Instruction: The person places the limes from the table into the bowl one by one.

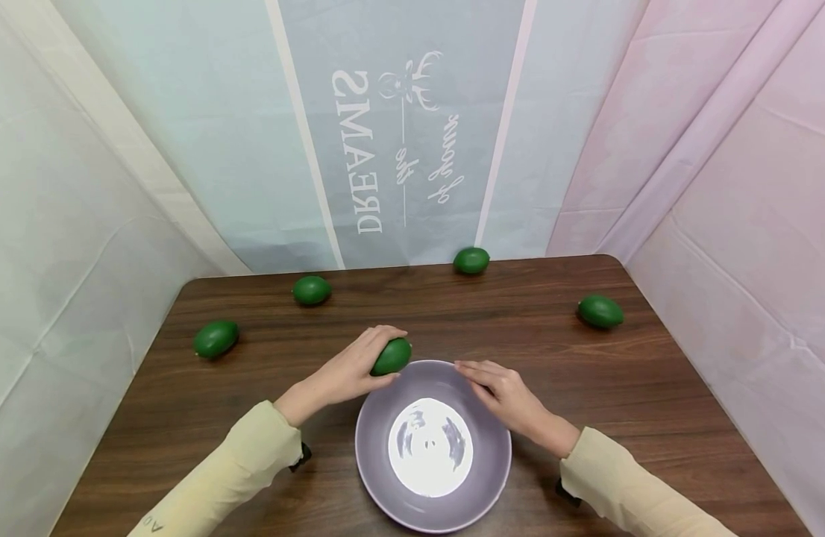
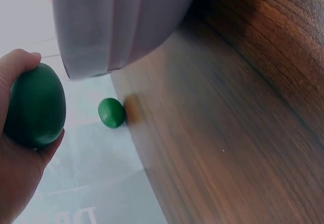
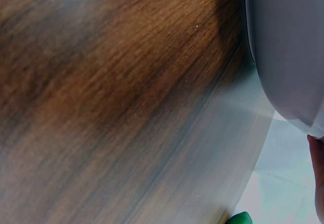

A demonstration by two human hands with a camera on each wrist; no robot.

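My left hand (image 1: 348,371) grips a green lime (image 1: 394,357), thumb below and fingers over the top, at the upper left rim of a purple-grey bowl (image 1: 375,447). In the left wrist view the same lime (image 2: 39,105) shows beside the bowl's outer wall (image 2: 96,26). On the other side, my right hand (image 1: 505,391) lies over the upper right rim with fairly straight fingers held together and no lime in them. The right wrist view catches only a finger (image 3: 318,168) by the bowl's edge. Light glares off the inside of the bowl, where no lime shows.
On the brown wooden table (image 1: 654,418) lie more limes: one at the left (image 1: 216,339), one at the back left (image 1: 312,290), one at the back edge (image 1: 471,260) and one at the right (image 1: 600,311). Pale cloth (image 1: 412,149) hangs behind and on both sides.
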